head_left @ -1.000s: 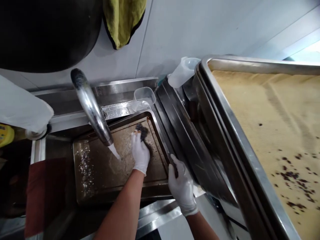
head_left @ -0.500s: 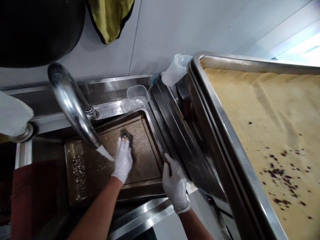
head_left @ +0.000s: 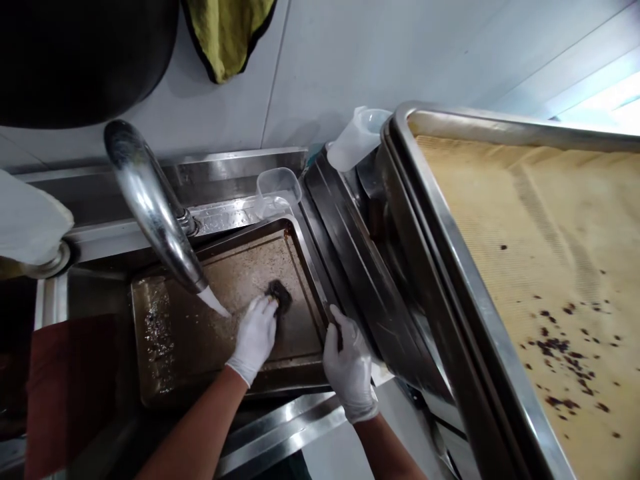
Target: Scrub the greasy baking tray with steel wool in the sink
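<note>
Scouring pad (head_left: pixel 279 294), dark and sodden, sat on the brown, greasy baking tray (head_left: pixel 245 263) in the sink (head_left: pixel 280 433), gloved left hand (head_left: pixel 255 337) pressing it with closed fingers, gloved right hand (head_left: pixel 349 367) gripping the tray's right rim, tap (head_left: pixel 150 200) running alongside.

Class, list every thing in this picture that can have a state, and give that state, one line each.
Tap: on, water running.
Small tray: under the tap, wet, soiled.
Scouring pad: pressed on the small tray.
Left hand: gloved, shut on the scouring pad.
Right hand: gloved, gripping the small tray's right rim.
Large tray: lined, strewn with dark crumbs.
Cloth: hanging.
</note>
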A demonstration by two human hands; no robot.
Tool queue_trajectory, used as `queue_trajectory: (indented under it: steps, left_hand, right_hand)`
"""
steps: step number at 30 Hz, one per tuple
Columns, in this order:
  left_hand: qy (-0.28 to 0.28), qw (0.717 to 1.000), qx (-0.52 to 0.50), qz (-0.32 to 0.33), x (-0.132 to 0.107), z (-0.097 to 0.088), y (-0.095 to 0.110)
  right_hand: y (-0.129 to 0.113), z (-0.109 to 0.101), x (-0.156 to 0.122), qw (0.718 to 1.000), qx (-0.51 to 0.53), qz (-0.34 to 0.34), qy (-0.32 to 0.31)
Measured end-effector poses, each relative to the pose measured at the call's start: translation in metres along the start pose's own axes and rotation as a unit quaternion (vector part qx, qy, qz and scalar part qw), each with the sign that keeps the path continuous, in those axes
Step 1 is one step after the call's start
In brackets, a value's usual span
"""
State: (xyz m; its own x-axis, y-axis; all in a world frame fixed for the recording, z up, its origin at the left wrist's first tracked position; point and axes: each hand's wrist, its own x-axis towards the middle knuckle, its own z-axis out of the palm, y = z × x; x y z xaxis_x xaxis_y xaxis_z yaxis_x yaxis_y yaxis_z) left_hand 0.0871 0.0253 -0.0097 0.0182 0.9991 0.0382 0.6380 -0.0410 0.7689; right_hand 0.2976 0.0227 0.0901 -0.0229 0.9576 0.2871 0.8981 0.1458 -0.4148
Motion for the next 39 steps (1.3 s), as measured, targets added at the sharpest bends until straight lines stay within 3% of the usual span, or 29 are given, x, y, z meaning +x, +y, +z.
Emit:
queue_trajectory:
  steps: [1, 3, 4, 6, 8, 9, 11, 13, 15, 18, 20, 21, 23, 28, 30, 32, 35, 37, 39]
  left_hand:
    - [0.018, 0.998, -0.053, -0.034, -0.006, 0.002, 0.008]
    - [0.091, 0.965, -0.153, -0.191, -0.023, -0.002, 0.013]
    - [0.139, 0.924, -0.21, -0.288, -0.03, -0.009, 0.009]
    - [0.205, 0.808, -0.351, -0.426, -0.035, -0.029, -0.002]
    - [0.21, 0.701, -0.509, -0.453, -0.03, -0.051, -0.008]
    - [0.197, 0.663, -0.571, -0.442, -0.026, -0.06, -0.008]
    - [0.147, 0.629, -0.641, -0.414, -0.019, -0.072, -0.001]
    - [0.104, 0.638, -0.647, -0.404, -0.017, -0.073, 0.009]
    - [0.094, 0.67, -0.604, -0.421, -0.02, -0.065, 0.016]
    - [0.145, 0.763, -0.459, -0.43, -0.022, -0.046, 0.02]
    - [0.187, 0.843, -0.319, -0.39, -0.011, -0.032, 0.026]
    - [0.204, 0.876, -0.252, -0.357, 0.0, -0.025, 0.03]
    - [0.237, 0.914, -0.158, -0.29, 0.033, -0.013, 0.043]
    - [0.294, 0.932, -0.071, -0.2, 0.141, 0.01, 0.071]
    - [0.271, 0.949, -0.05, -0.154, 0.174, 0.016, 0.071]
    - [0.236, 0.965, -0.043, -0.104, 0.191, 0.02, 0.067]
    - [0.193, 0.98, -0.037, -0.04, 0.186, 0.023, 0.061]
    - [0.15, 0.988, -0.04, -0.005, 0.159, 0.024, 0.063]
    - [0.089, 0.995, -0.039, 0.027, 0.114, 0.027, 0.068]
  right_hand:
    - [0.0, 0.0, 0.0, 1.0, -0.001, 0.001, 0.0]
    - [0.0, 0.0, -0.001, 1.0, -0.001, 0.002, 0.002]
    - [0.0, 0.0, -0.001, 1.0, 0.0, 0.002, 0.001]
    - [0.0, 0.0, -0.001, 1.0, 0.003, 0.003, 0.001]
    - [-0.001, 0.0, 0.0, 1.0, 0.006, 0.007, 0.0]
    - [-0.002, 0.0, 0.001, 1.0, 0.007, 0.008, -0.001]
    - [-0.003, -0.001, 0.002, 1.0, 0.01, 0.009, 0.0]
    - [-0.003, -0.002, 0.002, 1.0, 0.016, 0.009, 0.001]
    - [-0.003, -0.002, 0.002, 1.0, 0.021, 0.011, 0.0]
    - [-0.002, -0.002, 0.001, 1.0, 0.019, 0.019, -0.006]
    - [-0.001, -0.001, 0.001, 1.0, 0.014, 0.023, -0.008]
    - [-0.001, -0.001, 0.0, 1.0, 0.01, 0.024, -0.008]
    - [0.0, 0.0, -0.001, 1.0, 0.005, 0.025, -0.01]
    - [0.002, 0.0, -0.003, 1.0, -0.002, 0.022, -0.021]
    - [0.003, 0.0, -0.003, 0.999, -0.002, 0.023, -0.024]
    - [0.003, 0.0, -0.002, 0.999, 0.0, 0.023, -0.028]
    - [0.003, 0.0, -0.002, 0.999, 0.0, 0.019, -0.03]
    - [0.004, 0.0, -0.002, 0.999, 0.005, 0.021, -0.027]
    - [0.005, 0.0, -0.002, 0.999, 0.007, 0.023, -0.027]
